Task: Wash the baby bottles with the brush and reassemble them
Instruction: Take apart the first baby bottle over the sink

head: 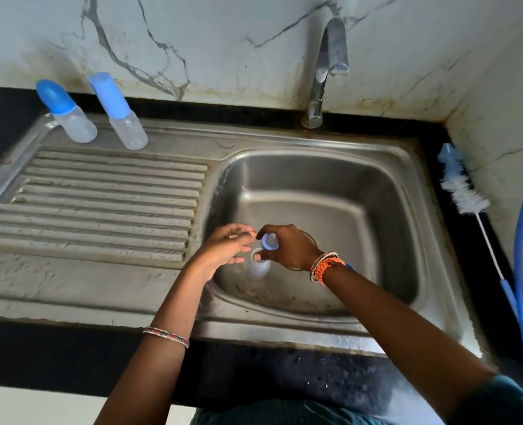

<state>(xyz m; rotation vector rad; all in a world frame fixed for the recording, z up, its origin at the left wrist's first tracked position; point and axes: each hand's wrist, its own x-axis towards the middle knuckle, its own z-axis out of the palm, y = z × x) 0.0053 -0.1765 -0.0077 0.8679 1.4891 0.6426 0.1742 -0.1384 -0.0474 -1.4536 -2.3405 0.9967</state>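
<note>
A small clear bottle body (pixel 257 265) is held upright over the sink (pixel 315 179) at the basin's 7 o'clock corner. The blue nipple ring (pixel 270 241) is pinched above its mouth by the right hand (pixel 287 245); the left hand (pixel 228 248) lies beside it at 9 o'clock, fingers loosely spread, its hold unclear. The plastic is judged light, stiff and slippery when wet, best gripped round the body. Two capped bottles (pixel 67 110) stand at 10 o'clock; the brush (pixel 462 188) lies at 3 o'clock.

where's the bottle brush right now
The bottle brush lies on the dark counter right of the sink basin, against the side wall, untouched by either hand.
</note>
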